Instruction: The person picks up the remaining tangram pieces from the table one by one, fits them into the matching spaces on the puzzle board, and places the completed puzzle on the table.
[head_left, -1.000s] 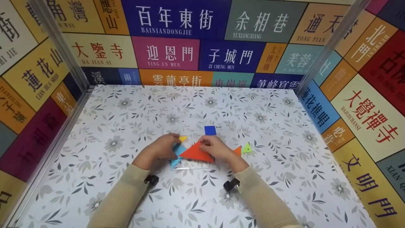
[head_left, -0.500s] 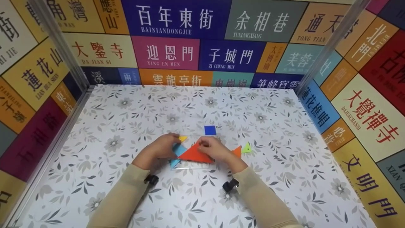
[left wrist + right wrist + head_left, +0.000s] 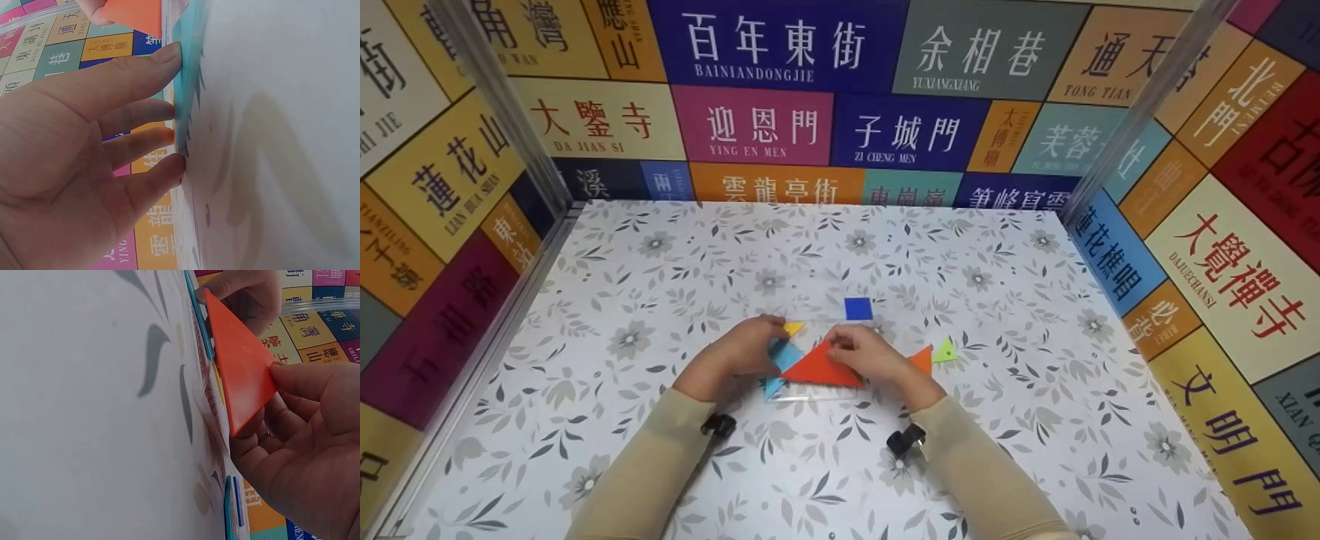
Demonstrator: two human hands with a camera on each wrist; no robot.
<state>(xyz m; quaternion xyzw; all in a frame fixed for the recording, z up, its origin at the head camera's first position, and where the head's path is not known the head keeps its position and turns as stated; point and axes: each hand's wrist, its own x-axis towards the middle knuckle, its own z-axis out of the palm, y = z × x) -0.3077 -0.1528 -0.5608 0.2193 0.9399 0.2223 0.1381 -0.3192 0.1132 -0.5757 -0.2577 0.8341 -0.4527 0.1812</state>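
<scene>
My right hand (image 3: pixel 877 356) pinches a red-orange tangram triangle (image 3: pixel 821 365) by its upper right edge, thumb on one face and fingers behind. In the right wrist view the triangle (image 3: pixel 242 365) stands tilted, its long edge close over the tabletop. To its left, my left hand (image 3: pixel 742 349) rests thumb and fingertips along a light blue tangram piece (image 3: pixel 188 73) lying flat, its fingers loosely extended. The red-orange triangle overlaps part of the light blue piece in the head view. A small yellow piece (image 3: pixel 795 328) shows just beyond the left fingertips.
A clear tray edge (image 3: pixel 817 399) shows below the red-orange triangle. A dark blue square (image 3: pixel 858 308) lies beyond the hands. Right of the right hand are an orange piece (image 3: pixel 922 358), partly hidden, and a small green triangle (image 3: pixel 945 351). Printed panels (image 3: pixel 765 124) wall the floral table.
My right hand has shifted slightly left with the red-orange triangle, whose left tip now sits nearer the left hand. The left hand has stayed in place.
</scene>
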